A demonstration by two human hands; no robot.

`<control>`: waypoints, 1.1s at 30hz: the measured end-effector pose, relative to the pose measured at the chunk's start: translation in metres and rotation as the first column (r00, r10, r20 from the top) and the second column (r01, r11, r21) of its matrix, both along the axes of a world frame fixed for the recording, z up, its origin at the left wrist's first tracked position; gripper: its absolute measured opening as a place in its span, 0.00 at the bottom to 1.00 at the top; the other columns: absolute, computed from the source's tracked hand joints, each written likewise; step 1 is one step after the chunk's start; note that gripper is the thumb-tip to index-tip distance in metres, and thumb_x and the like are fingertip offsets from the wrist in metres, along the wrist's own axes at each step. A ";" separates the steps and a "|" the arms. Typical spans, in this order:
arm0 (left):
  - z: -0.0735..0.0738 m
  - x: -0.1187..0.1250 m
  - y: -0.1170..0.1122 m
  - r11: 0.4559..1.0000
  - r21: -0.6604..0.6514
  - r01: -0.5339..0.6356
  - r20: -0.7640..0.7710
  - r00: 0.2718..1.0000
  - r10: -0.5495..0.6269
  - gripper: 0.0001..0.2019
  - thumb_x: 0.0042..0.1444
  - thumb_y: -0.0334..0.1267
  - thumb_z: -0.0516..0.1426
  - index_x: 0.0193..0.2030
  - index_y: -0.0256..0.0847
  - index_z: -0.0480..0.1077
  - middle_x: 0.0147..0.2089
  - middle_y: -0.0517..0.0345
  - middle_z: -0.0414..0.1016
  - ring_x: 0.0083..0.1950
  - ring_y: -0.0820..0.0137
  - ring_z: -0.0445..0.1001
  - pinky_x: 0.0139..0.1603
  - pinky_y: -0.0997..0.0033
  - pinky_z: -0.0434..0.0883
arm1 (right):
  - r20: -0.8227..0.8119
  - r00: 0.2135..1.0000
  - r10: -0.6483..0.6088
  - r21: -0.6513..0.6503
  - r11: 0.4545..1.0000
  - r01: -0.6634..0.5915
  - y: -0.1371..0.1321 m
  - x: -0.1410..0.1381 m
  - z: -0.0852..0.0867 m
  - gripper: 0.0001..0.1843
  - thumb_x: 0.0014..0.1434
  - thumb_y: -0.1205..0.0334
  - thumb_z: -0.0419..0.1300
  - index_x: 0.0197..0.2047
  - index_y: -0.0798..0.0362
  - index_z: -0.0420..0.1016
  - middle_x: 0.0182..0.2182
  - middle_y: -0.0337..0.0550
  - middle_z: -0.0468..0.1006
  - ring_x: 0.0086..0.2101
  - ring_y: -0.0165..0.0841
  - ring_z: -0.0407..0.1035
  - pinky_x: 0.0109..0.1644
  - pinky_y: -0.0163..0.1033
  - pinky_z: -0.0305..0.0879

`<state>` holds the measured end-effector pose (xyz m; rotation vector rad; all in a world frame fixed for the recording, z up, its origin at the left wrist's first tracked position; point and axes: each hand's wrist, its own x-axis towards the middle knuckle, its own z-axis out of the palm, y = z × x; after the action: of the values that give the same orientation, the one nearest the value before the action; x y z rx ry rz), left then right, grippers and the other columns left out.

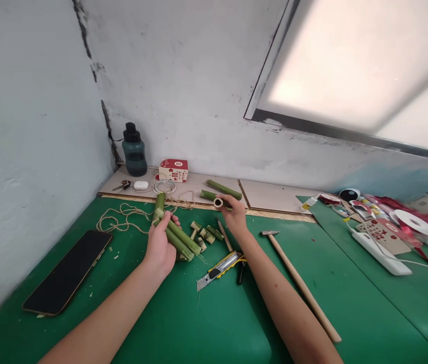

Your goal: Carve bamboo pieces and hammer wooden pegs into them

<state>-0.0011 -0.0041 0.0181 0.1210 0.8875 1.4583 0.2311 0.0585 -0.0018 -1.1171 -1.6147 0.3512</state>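
Note:
My left hand [160,242] is closed around a bundle of green bamboo tubes [181,238] that rests on the green mat [198,313]. My right hand [233,215] grips the end of another green bamboo tube [209,196] near the back of the mat, its cut end facing me. Short bamboo offcuts [206,233] lie between the two hands. A yellow utility knife [218,269] lies just in front of my right wrist, with a dark pen beside it.
A wooden-handled hammer [297,283] lies right of my right arm. A phone [67,270] sits at left, twine [123,215] behind it. At the back stand a dark bottle [134,150], a red-and-white box [174,170] and a bamboo stick [224,189]. A power strip [380,253] and ribbons lie right.

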 end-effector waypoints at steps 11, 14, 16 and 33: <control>0.005 0.000 -0.001 0.998 -0.051 0.022 -0.009 1.000 -0.023 0.05 0.60 0.35 0.64 0.39 0.39 0.72 0.35 0.60 0.72 0.35 0.74 0.72 0.39 0.73 0.74 | -0.211 0.971 0.114 -0.072 0.989 -0.132 0.001 -0.021 0.021 0.14 0.56 0.56 0.71 0.46 0.48 0.83 0.47 0.45 0.86 0.49 0.43 0.80 0.56 0.51 0.77; 0.004 0.000 -0.003 0.998 -0.041 0.055 -0.033 0.998 -0.056 0.06 0.59 0.34 0.64 0.39 0.39 0.72 0.35 0.60 0.72 0.34 0.74 0.71 0.38 0.73 0.74 | -0.307 0.937 0.166 -0.096 0.974 -0.204 -0.002 -0.028 0.029 0.18 0.59 0.51 0.70 0.49 0.49 0.80 0.46 0.46 0.86 0.47 0.43 0.81 0.53 0.52 0.79; 0.002 0.000 -0.003 0.995 -0.028 0.094 -0.059 0.994 -0.095 0.06 0.58 0.34 0.64 0.41 0.39 0.73 0.35 0.60 0.72 0.34 0.74 0.71 0.38 0.73 0.74 | -0.416 0.880 0.230 -0.123 0.944 -0.305 -0.006 -0.031 0.035 0.20 0.60 0.49 0.70 0.52 0.48 0.78 0.47 0.47 0.86 0.49 0.44 0.81 0.54 0.54 0.78; -0.025 -0.015 0.011 0.977 0.209 0.046 -0.781 0.609 0.139 0.50 0.55 0.41 0.68 0.78 0.66 0.45 0.83 0.57 0.37 0.83 0.49 0.38 0.79 0.47 0.55 | -0.942 0.289 0.172 -0.096 0.686 -0.721 -0.014 -0.026 0.053 0.14 0.71 0.65 0.54 0.55 0.49 0.77 0.52 0.39 0.84 0.54 0.26 0.78 0.58 0.32 0.75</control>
<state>-0.0161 0.0070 -0.0068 0.9918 1.4560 1.5451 0.2051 0.0449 0.0516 -0.5185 -0.7742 1.6167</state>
